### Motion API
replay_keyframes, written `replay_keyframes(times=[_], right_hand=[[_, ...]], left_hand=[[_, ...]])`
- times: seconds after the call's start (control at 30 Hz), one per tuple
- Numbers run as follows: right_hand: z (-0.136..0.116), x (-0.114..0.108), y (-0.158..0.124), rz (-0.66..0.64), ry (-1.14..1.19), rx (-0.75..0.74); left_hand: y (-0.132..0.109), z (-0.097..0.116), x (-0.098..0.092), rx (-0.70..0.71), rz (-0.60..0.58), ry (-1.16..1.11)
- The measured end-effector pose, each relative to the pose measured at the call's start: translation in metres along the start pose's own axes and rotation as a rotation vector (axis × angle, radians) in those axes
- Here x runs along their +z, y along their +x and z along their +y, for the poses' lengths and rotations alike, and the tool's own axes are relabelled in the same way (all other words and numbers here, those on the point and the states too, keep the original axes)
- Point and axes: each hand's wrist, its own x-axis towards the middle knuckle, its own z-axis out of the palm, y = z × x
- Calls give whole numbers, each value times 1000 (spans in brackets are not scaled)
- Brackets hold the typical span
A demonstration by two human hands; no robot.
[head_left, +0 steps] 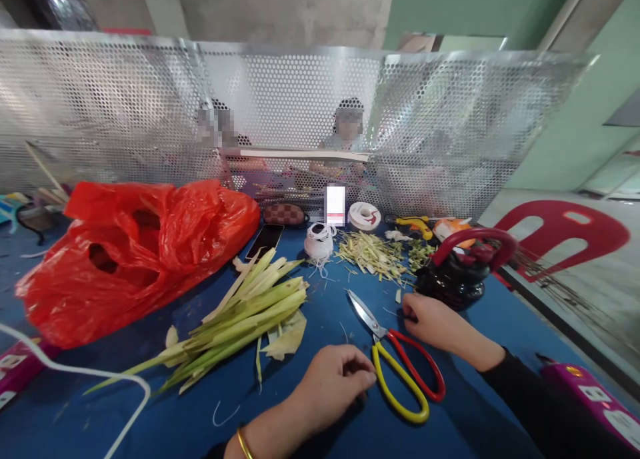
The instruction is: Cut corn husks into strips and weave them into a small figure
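Left hand (333,386) curls just beside the scissors (379,330), right hand (433,320) near the black pot (451,284); whether either grip is apart or together, I cannot tell. Scissors lie between them on the counter (325,316), husks (250,320) further left.

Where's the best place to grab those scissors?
Probably by the handles, from the near right, with the right hand. The scissors lie on the table with the blades pointing away from the person, while the two open loops face back, leaving room for fingers.
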Motion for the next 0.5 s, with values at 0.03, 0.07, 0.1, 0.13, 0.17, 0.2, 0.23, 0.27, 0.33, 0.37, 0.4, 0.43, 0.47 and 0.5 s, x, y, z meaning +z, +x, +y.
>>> replay_keyframes(times=[0.03,0.07,0.1,0.13,0.17,0.2,0.23,0.27,0.33,0.37,0.4,0.43,0.47,0.5], right_hand=[[0,0,0,1,9,-5],[-1,0,2,8,16,-4],[-2,-1,3,24,23,5],[-4,0,6,51,27,25],[-6,1,9,88,27,53],[-9,2,12,132,23,87],[-13,5,16,176,13,123],[-17,9,20,214,0,152],[-24,17,28,258,-28,190],[-27,22,33,266,-39,199],[-30,26,38,273,-48,207],[-32,29,44,278,-55,209],[-33,31,51,282,-59,210],[-34,33,59,284,-62,207]], left_hand=[[0,0,0,-5,-2,-1],[0,0,-1,-8,0,-1],[1,0,-1,-9,3,1],[1,-1,-1,-10,7,5],[1,-1,0,-10,11,12],[2,-2,0,-10,13,19],[2,-2,0,-10,15,26],[2,-2,0,-10,14,32],[2,-2,0,-11,11,44],[1,-2,0,-12,9,49],[1,-2,0,-11,8,56],[0,-2,0,-7,7,66],[-1,-2,1,-1,6,81],[-1,-2,1,10,8,99]])
